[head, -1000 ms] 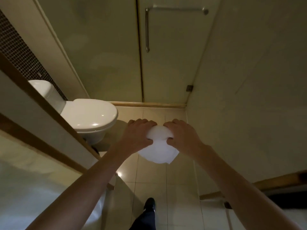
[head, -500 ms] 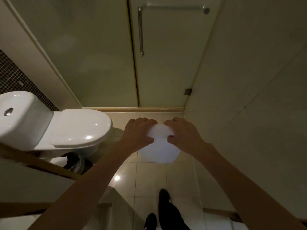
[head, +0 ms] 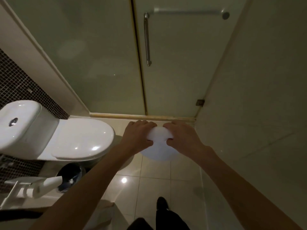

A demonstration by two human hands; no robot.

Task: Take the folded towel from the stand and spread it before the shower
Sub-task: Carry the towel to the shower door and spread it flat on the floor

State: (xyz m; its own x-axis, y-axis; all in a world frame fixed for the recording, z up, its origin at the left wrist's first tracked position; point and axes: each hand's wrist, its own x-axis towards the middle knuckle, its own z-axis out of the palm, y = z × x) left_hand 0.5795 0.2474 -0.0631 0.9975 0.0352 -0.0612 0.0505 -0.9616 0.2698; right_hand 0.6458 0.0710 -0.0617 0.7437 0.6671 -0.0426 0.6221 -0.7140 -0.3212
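Head view, the only one I have: my left hand (head: 138, 136) and right hand (head: 181, 136) are both out in front at 12 o'clock, level with each other. Each has its fingers curled over the top edge of the white towel (head: 159, 147) with the thumb pinching from below. The towel is off the stand and in the air between the two hands. Its gripped edge runs 9 to 3, and the rest hangs in a rounded bundle toward 6. It is so bright against the dim room that I cannot tell how many folds remain.

The relation that matters is that the shower threshold (head: 142, 116) lies just past my knuckles at 12 and also runs 9 to 3, so the towel's held edge is already parallel to it. The bare floor (head: 154, 180) where it should land sits below and slightly toward 6 of the hands. Neither hand is nearer the towel, since they share it evenly. The left one is on the side of the toilet (head: 79, 138) at 9, and the right is close to the wall at 3. I judge the next move to be drawing the hands apart along that 9-to-3 line, then lowering.
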